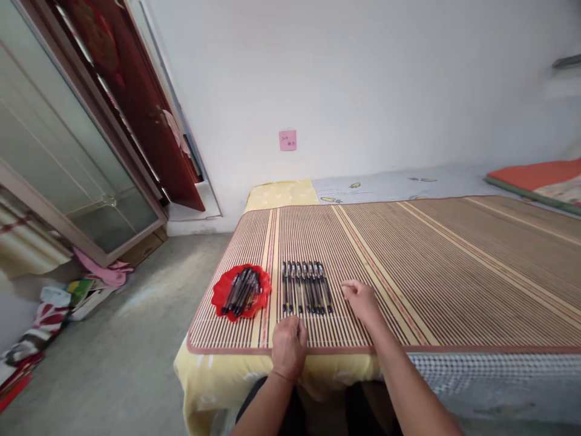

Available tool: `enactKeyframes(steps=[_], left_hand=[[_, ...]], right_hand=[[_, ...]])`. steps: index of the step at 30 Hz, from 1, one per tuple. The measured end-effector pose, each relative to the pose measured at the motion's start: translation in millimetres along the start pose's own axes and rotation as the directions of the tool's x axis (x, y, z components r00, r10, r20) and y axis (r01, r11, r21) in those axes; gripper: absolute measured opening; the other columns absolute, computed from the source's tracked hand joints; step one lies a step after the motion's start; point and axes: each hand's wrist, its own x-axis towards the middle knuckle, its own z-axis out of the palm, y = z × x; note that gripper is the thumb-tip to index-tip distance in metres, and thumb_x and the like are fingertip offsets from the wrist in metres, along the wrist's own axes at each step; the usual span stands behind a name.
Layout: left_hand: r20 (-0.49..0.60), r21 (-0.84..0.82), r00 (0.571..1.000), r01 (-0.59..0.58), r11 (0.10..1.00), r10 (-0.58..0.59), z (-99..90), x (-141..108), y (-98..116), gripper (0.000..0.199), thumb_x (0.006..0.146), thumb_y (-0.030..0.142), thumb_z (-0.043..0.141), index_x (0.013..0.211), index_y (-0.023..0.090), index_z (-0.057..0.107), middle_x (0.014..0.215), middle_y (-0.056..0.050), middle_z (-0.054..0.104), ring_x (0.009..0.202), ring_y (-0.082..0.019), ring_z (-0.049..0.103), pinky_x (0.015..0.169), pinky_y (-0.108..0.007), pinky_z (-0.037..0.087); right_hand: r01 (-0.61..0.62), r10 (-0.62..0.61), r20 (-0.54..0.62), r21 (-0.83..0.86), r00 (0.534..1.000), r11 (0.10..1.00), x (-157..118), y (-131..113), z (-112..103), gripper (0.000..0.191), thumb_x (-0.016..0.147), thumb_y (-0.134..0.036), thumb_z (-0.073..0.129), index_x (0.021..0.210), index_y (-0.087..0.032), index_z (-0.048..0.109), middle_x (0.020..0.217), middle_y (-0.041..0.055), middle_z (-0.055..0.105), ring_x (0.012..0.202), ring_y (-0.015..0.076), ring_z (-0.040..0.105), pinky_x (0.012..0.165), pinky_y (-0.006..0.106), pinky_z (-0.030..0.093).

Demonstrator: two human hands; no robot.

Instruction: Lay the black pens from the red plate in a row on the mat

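Black row of pens [307,287], likely light, stiff, slick; best gripped mid-barrel
Left hand [289,348] curled, right hand [361,300] half-curled, both seemingly empty

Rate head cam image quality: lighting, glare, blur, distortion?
Head view: soft light on the wall, pale sheen on the floor; head view: wide-angle stretch toward the edges, the door leaning; head view: row of pens separates clearly, but writing on the pink note is too small to read; head view: dark object at far right looks smeared.
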Motion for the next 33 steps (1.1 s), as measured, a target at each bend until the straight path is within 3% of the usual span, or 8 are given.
enactKeyframes(steps=[5, 15, 18, 22, 24, 28, 33], left_hand=[[0.008, -0.005, 1.0, -0.007, 1.0, 0.007, -1.6, 1.3, 0.2, 0.028, 0.094, 0.011, 0.047, 0.069, 0.025, 0.046, 0.066, -0.002, 0.057, 0.066, -0.02, 0.057, 0.064, -0.032, 0.039], [0.018, 0.001, 1.0, 0.009, 1.0, -0.009, -2.2, 0.7, 1.0, 0.029, 0.095, 0.013, 0.047, 0.068, 0.025, 0.044, 0.066, -0.001, 0.056, 0.066, -0.02, 0.057, 0.064, -0.032, 0.04], [0.023, 0.004, 1.0, 0.008, 1.0, -0.008, -2.2, 0.3, 0.3, 0.029, 0.095, 0.013, 0.048, 0.068, 0.025, 0.045, 0.066, -0.001, 0.056, 0.066, -0.02, 0.057, 0.064, -0.031, 0.039], [0.023, 0.012, 1.0, 0.005, 1.0, -0.006, -2.3, 0.1, 0.1, 0.028, 0.094, 0.012, 0.048, 0.069, 0.024, 0.045, 0.067, -0.001, 0.057, 0.066, -0.019, 0.056, 0.064, -0.032, 0.038], [0.022, 0.013, 1.0, 0.005, 1.0, -0.005, -2.1, 0.1, 0.2, 0.028, 0.095, 0.012, 0.048, 0.07, 0.024, 0.045, 0.067, -0.001, 0.057, 0.066, -0.019, 0.056, 0.064, -0.032, 0.038], [0.019, 0.015, 1.0, 0.013, 1.0, -0.013, -1.2, -0.1, 0.4, 0.029, 0.096, 0.013, 0.046, 0.069, 0.024, 0.046, 0.067, -0.001, 0.056, 0.065, -0.019, 0.055, 0.064, -0.032, 0.037], [0.031, 0.02, 0.999, 0.018, 1.0, -0.018, -0.8, -0.4, -0.2, 0.028, 0.095, 0.013, 0.047, 0.069, 0.023, 0.047, 0.067, -0.002, 0.057, 0.067, -0.019, 0.055, 0.065, -0.031, 0.036]], right_hand=[[0.088, -0.085, 0.032, -0.145, 0.996, 0.986, -3.2, -3.3, 16.7, 0.028, 0.088, -0.016, 0.054, 0.106, -0.016, 0.076, 0.113, 0.0112, 0.075, 0.108, 0.0224, 0.069, 0.092, 0.028, 0.049], [0.176, -0.153, 0.103, -0.284, 0.983, 0.942, 11.5, -19.0, 24.1, 0.029, 0.093, -0.018, 0.053, 0.111, -0.014, 0.074, 0.115, 0.0106, 0.074, 0.104, 0.019, 0.068, 0.086, 0.024, 0.046], [0.154, -0.132, 0.09, -0.315, 0.987, 0.937, 34.4, -31.3, 24.0, 0.027, 0.095, -0.021, 0.05, 0.108, -0.015, 0.074, 0.114, 0.0095, 0.074, 0.101, 0.0175, 0.068, 0.079, 0.022, 0.045], [0.091, -0.045, 0.128, -0.382, 0.991, 0.92, 67.4, -47.1, 27.7, 0.024, 0.089, -0.03, 0.059, 0.082, -0.013, 0.075, 0.087, 0.0117, 0.076, 0.083, 0.0206, 0.07, 0.066, 0.024, 0.043], [0.05, 0.011, 0.142, -0.419, 0.99, 0.907, 78.3, -51.2, 30.9, 0.026, 0.085, -0.034, 0.063, 0.079, -0.012, 0.075, 0.082, 0.0137, 0.074, 0.079, 0.0226, 0.07, 0.063, 0.026, 0.042], [0.001, 0.072, 0.141, -0.464, 0.987, 0.886, 87.7, -52.3, 36.6, 0.025, 0.081, -0.034, 0.067, 0.089, -0.012, 0.075, 0.092, 0.0165, 0.075, 0.084, 0.0243, 0.071, 0.064, 0.026, 0.044], [-0.019, 0.103, 0.157, -0.463, 0.982, 0.886, 88.0, -51.8, 37.5, 0.02, 0.083, -0.033, 0.066, 0.08, -0.014, 0.073, 0.083, 0.0135, 0.073, 0.075, 0.0219, 0.07, 0.061, 0.027, 0.042]])
